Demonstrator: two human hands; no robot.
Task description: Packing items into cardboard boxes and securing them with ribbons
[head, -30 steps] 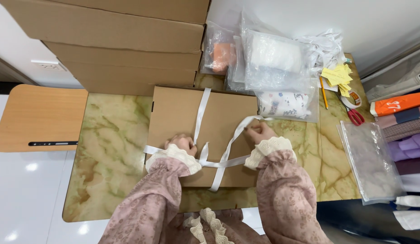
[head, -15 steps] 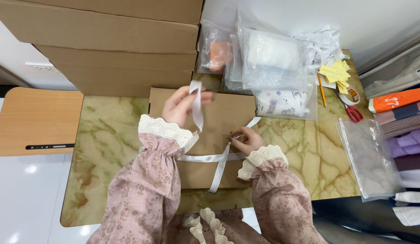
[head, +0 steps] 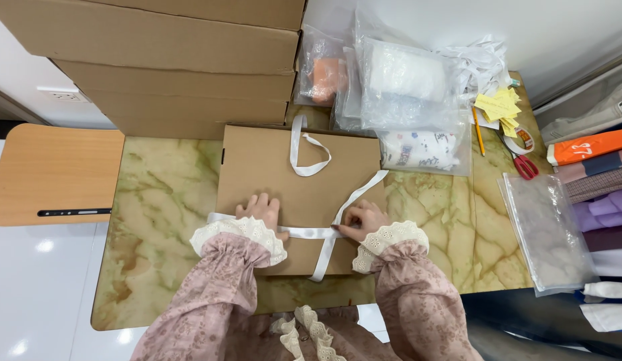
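A flat brown cardboard box (head: pixel 297 194) lies at the centre of the frame on a green-veined marble table (head: pixel 157 220), a white satin ribbon (head: pixel 311 232) drawn across its lower part. The left hand (head: pixel 261 210), fingers spread and flat, presses down on the box and the ribbon band just left of centre. The right hand (head: pixel 361 219) pinches the ribbon where the band meets a strand running diagonally to the box's right edge; a loose tail hangs over the near edge, and another length loops near the box's top edge.

To do this well, the band looks best kept taut and untwisted, the flat hand holding the box steady while the pinch stays at the crossing, so nothing slackens.

Stacked cardboard cartons (head: pixel 170 60) fill the upper left of the frame. Clear plastic bags of packed goods (head: pixel 404 87) crowd the upper centre. At the upper right lie yellow paper notes (head: pixel 498 105), a pencil (head: pixel 478 131) and red-handled scissors (head: pixel 523 164). A wooden side board (head: pixel 50 174) sits at the left.
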